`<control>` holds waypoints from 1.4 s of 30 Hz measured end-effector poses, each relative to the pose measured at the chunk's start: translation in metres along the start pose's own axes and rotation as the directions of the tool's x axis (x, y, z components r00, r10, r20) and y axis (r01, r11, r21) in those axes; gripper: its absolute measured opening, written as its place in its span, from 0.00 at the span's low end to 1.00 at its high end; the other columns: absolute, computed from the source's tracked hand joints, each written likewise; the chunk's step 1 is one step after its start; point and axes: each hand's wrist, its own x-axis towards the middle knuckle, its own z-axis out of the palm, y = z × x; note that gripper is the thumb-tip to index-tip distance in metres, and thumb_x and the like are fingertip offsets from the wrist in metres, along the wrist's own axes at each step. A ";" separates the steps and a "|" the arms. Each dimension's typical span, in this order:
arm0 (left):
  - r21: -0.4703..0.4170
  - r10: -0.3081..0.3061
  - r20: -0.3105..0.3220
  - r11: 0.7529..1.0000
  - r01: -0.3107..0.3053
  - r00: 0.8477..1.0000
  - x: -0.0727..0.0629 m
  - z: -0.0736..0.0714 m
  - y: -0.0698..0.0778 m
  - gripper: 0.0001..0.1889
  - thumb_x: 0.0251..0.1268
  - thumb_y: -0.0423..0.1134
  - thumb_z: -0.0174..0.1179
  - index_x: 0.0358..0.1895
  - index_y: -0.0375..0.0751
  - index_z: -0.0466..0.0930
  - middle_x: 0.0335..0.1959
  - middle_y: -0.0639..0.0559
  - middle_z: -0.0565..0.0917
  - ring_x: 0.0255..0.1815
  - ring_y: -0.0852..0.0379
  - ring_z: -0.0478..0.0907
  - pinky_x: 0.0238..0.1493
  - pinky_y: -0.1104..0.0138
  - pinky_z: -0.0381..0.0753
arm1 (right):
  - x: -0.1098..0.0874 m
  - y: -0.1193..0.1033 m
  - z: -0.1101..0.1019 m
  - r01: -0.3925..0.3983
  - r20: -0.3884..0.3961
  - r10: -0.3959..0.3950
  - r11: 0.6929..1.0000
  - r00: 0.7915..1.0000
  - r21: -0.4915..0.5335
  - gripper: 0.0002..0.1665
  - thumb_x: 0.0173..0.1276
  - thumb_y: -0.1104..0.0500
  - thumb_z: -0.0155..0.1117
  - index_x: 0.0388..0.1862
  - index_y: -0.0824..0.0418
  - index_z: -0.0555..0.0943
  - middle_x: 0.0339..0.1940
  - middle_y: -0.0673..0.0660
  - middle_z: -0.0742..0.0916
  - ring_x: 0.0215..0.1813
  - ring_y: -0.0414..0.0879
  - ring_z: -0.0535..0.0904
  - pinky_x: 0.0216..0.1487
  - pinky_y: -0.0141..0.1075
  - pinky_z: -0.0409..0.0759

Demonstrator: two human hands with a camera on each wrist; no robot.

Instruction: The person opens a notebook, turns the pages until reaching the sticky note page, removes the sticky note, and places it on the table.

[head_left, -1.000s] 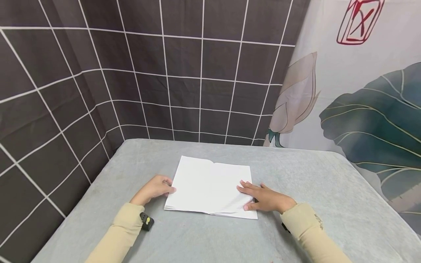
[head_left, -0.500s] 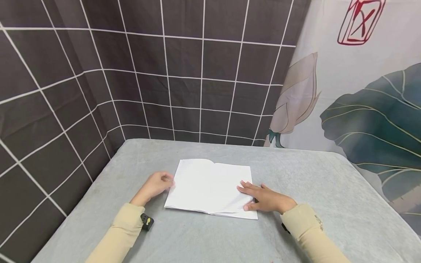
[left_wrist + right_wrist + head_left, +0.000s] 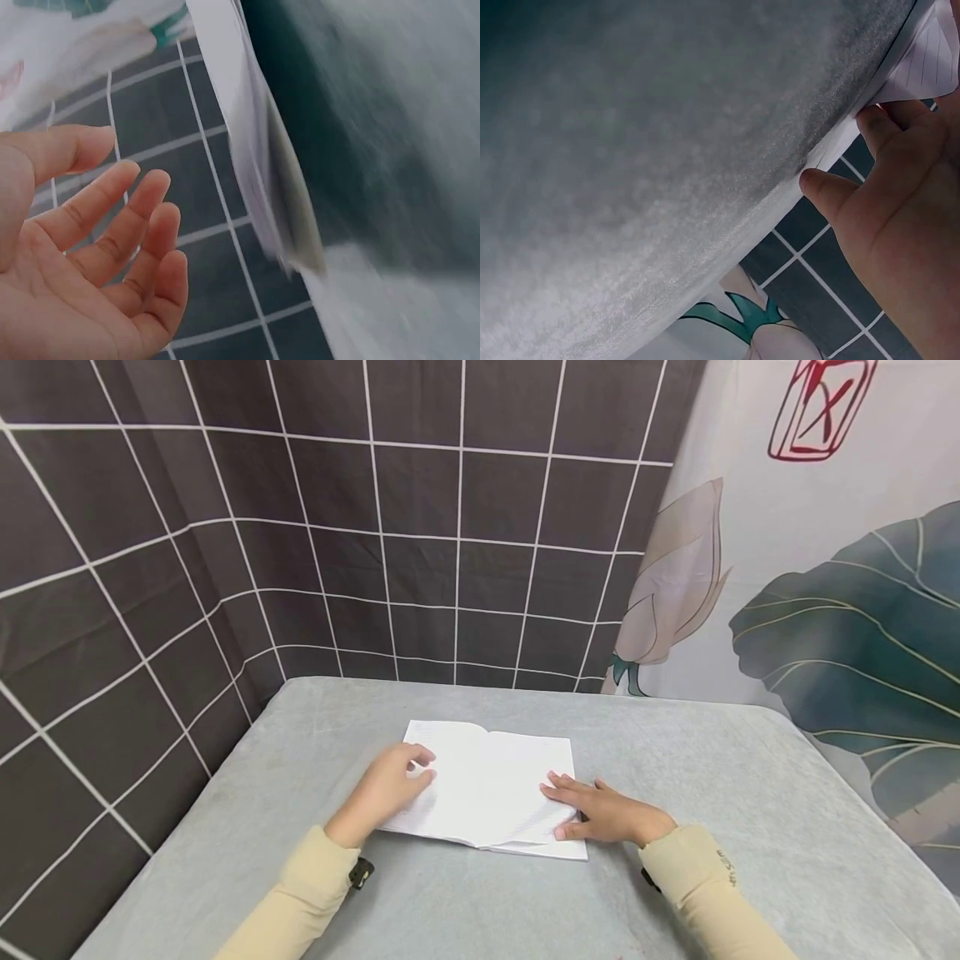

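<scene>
An open notebook with white pages lies on the grey-covered table. Over its left page hovers my left hand, fingers loosely bent. In the left wrist view that hand holds nothing, and the notebook's edge shows apart from it. My right hand rests with spread fingers on the right page near its outer edge. The right wrist view shows the same hand against the notebook, with a lined page lifted slightly beside it. The page area under my left hand is hidden.
The table has a pale grey cloth cover and rounded far corners. A dark curtain with white grid lines hangs behind and to the left. A white curtain with a printed flower and leaf hangs at the right.
My left hand has moved from the notebook's left edge rightward over the left page, off the edge it was touching. My right hand and the notebook have stayed almost in place.
</scene>
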 end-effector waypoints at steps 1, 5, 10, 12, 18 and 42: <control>0.009 0.022 0.005 1.000 -0.022 1.000 -0.001 0.003 0.004 0.10 0.59 0.34 0.63 0.43 0.37 0.83 0.40 0.45 0.85 0.42 0.46 0.80 0.46 0.56 0.78 | 0.000 0.000 0.000 0.001 -0.001 -0.001 1.000 1.000 0.000 0.47 0.62 0.38 0.61 0.74 0.57 0.61 0.78 0.61 0.58 0.78 0.59 0.52 0.70 0.66 0.42; 0.064 0.111 0.034 0.991 -0.113 0.993 -0.004 0.014 0.018 0.10 0.58 0.36 0.64 0.43 0.38 0.83 0.38 0.47 0.85 0.40 0.50 0.80 0.42 0.59 0.78 | 0.000 0.001 0.001 0.002 0.001 -0.002 1.000 1.000 0.005 0.47 0.62 0.38 0.61 0.74 0.57 0.61 0.78 0.60 0.58 0.78 0.59 0.52 0.70 0.66 0.42; 0.172 0.293 0.090 0.937 -0.305 0.952 -0.008 0.030 0.030 0.13 0.57 0.40 0.66 0.44 0.41 0.83 0.36 0.50 0.86 0.38 0.52 0.81 0.40 0.58 0.77 | 0.001 0.002 0.000 -0.004 -0.001 0.004 1.000 1.000 0.005 0.46 0.62 0.38 0.61 0.74 0.57 0.61 0.78 0.60 0.58 0.78 0.58 0.52 0.70 0.66 0.42; 0.216 0.351 0.124 0.903 -0.371 0.928 -0.009 0.036 0.035 0.14 0.57 0.42 0.66 0.46 0.43 0.83 0.36 0.52 0.86 0.38 0.53 0.81 0.39 0.59 0.77 | 0.001 0.001 0.000 -0.006 -0.001 0.006 1.000 1.000 0.007 0.46 0.62 0.38 0.61 0.74 0.56 0.61 0.78 0.60 0.58 0.78 0.58 0.52 0.70 0.66 0.42; 0.300 0.411 0.219 0.835 -0.462 0.885 -0.010 0.053 0.051 0.16 0.58 0.48 0.65 0.47 0.45 0.83 0.38 0.54 0.86 0.38 0.56 0.81 0.36 0.63 0.76 | 0.001 0.002 0.000 -0.006 0.005 0.006 1.000 1.000 0.003 0.46 0.63 0.37 0.60 0.75 0.56 0.61 0.78 0.59 0.57 0.78 0.58 0.52 0.70 0.66 0.42; 0.478 0.475 0.275 0.687 -0.547 0.836 -0.009 0.093 0.068 0.08 0.55 0.43 0.67 0.37 0.46 0.85 0.29 0.55 0.85 0.29 0.60 0.81 0.28 0.68 0.70 | 0.001 0.002 0.001 0.013 -0.011 -0.013 1.000 1.000 -0.004 0.45 0.64 0.37 0.58 0.74 0.57 0.61 0.78 0.61 0.59 0.77 0.60 0.53 0.68 0.68 0.45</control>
